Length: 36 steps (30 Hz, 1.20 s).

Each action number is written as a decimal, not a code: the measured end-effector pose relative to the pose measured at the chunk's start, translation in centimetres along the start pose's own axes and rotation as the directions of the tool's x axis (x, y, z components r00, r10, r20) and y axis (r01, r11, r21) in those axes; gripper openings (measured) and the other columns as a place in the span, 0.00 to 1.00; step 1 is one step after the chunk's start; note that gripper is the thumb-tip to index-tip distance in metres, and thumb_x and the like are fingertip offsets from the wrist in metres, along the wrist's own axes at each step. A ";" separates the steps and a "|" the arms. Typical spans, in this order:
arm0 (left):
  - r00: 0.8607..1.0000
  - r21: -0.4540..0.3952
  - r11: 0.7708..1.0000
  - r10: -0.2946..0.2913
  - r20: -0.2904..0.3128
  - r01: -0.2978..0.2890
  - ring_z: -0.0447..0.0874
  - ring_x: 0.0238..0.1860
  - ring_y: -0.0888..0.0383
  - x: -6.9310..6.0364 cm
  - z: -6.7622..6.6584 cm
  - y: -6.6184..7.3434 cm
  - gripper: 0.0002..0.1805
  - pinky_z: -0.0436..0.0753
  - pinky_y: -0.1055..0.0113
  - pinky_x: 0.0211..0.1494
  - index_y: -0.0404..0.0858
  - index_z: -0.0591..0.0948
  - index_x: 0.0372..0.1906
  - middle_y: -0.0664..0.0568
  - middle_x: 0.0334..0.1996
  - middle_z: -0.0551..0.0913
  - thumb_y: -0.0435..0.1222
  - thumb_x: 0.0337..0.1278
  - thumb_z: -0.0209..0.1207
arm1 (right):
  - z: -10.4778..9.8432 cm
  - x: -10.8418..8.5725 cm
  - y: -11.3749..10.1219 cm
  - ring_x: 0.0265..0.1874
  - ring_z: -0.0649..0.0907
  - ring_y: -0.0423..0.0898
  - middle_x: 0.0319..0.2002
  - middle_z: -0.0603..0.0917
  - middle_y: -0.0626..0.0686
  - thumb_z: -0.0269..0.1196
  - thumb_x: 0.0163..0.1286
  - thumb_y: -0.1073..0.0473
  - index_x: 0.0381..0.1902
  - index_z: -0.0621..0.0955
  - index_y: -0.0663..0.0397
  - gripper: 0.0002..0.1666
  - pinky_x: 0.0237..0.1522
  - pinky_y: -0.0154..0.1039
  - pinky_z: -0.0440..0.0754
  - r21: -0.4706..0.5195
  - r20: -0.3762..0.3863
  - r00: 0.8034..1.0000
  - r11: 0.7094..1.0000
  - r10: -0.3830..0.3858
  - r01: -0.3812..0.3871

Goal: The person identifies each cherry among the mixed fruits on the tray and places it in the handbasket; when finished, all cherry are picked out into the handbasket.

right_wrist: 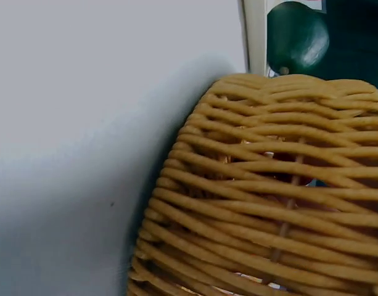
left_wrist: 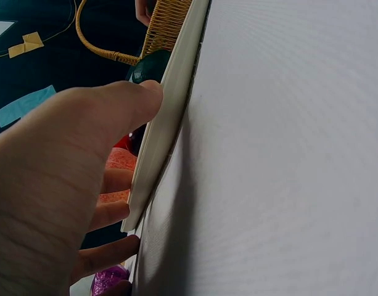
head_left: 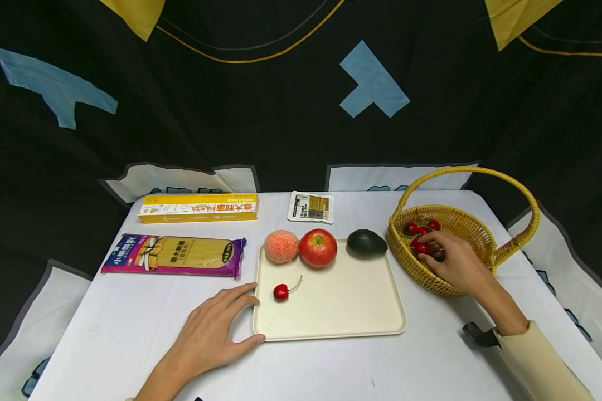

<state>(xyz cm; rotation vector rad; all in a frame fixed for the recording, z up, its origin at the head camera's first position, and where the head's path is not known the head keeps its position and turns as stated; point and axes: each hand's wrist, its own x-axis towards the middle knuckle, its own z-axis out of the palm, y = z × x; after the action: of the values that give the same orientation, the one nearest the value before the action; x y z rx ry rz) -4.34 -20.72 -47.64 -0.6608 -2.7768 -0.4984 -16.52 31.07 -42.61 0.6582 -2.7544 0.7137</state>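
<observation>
My right hand (head_left: pixel 454 262) reaches into the yellow wicker basket (head_left: pixel 469 223), thumb and forefinger pinching a red cherry (head_left: pixel 421 249). Several other cherries (head_left: pixel 411 229) lie around it. The basket wall (right_wrist: pixel 281 203) hides this hand in the right wrist view. My left hand (head_left: pixel 213 331) rests at the left edge of the cream tray (head_left: pixel 341 306), fingers loosely spread, thumb near the front corner. In the left wrist view the left hand (left_wrist: pixel 84 142) touches the tray rim (left_wrist: pixel 170 111). A single stemmed cherry (head_left: pixel 281 292) lies on the tray.
Along the tray's back sit a rough pinkish-orange fruit (head_left: pixel 281 247), a red apple (head_left: pixel 318 248) and a dark green avocado (head_left: pixel 366 243). Behind lies a white pouch (head_left: pixel 311 207). To the left are a yellow pasta box (head_left: pixel 199 208) and a purple noodle pack (head_left: pixel 175 255). The basket handle (head_left: pixel 481 170) arches up.
</observation>
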 end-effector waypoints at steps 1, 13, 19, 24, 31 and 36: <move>1.000 -0.001 1.000 -0.001 0.001 0.001 0.82 0.66 0.53 0.0 0.0 0.0 0.34 0.87 0.49 0.58 0.55 0.85 0.57 0.60 0.74 0.77 0.66 0.47 0.76 | 0.0 0.0 0.1 0.37 0.90 0.52 0.45 0.89 0.60 0.78 0.62 0.69 0.52 0.85 0.60 0.21 0.36 0.47 0.91 -0.007 0.003 1.000 1.000 0.004 -0.004; 1.000 -0.008 1.000 0.007 -0.011 -0.008 0.82 0.66 0.54 -0.1 0.1 0.1 0.34 0.87 0.49 0.57 0.55 0.85 0.57 0.60 0.74 0.77 0.66 0.47 0.76 | 0.3 0.1 0.9 0.37 0.88 0.52 0.42 0.88 0.58 0.77 0.64 0.67 0.52 0.83 0.60 0.20 0.38 0.51 0.88 -0.057 0.098 0.992 0.996 0.074 -0.068; 1.000 -0.011 1.000 0.007 -0.003 -0.007 0.82 0.66 0.54 -0.2 0.1 0.1 0.34 0.87 0.49 0.57 0.55 0.85 0.57 0.60 0.74 0.77 0.66 0.48 0.76 | 0.5 0.2 1.0 0.36 0.86 0.51 0.40 0.87 0.57 0.76 0.64 0.68 0.52 0.83 0.60 0.19 0.38 0.49 0.87 -0.079 0.131 0.988 0.994 0.081 -0.071; 1.000 -0.007 1.000 -0.001 0.003 0.001 0.82 0.66 0.54 -0.3 0.1 0.2 0.33 0.87 0.49 0.56 0.55 0.85 0.56 0.60 0.74 0.77 0.67 0.48 0.76 | 0.6 0.5 1.0 0.37 0.85 0.50 0.40 0.87 0.56 0.75 0.65 0.67 0.52 0.83 0.61 0.19 0.39 0.50 0.87 -0.086 0.154 0.985 0.994 0.074 -0.061; 1.000 -0.008 1.000 -0.001 0.006 0.001 0.82 0.66 0.54 -0.1 0.1 0.2 0.34 0.87 0.48 0.56 0.55 0.85 0.57 0.60 0.75 0.77 0.66 0.48 0.76 | -0.3 1.0 0.4 0.38 0.85 0.53 0.41 0.87 0.58 0.77 0.66 0.63 0.54 0.83 0.60 0.21 0.40 0.53 0.86 -0.122 0.165 0.978 0.987 0.126 -0.107; 1.000 -0.003 1.000 -0.001 0.002 0.001 0.82 0.67 0.53 0.0 0.1 0.0 0.34 0.87 0.48 0.57 0.55 0.85 0.57 0.60 0.75 0.77 0.66 0.47 0.76 | -0.8 1.7 -0.5 0.40 0.88 0.58 0.49 0.87 0.64 0.75 0.68 0.66 0.56 0.83 0.62 0.20 0.41 0.58 0.89 -0.121 0.068 0.994 0.989 0.089 -0.080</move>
<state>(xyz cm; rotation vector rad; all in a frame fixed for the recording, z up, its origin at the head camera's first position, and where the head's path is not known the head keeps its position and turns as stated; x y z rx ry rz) -4.34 -20.69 -47.70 -0.6610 -2.7788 -0.5030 -17.68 30.51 -41.23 0.5566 -2.8800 0.5480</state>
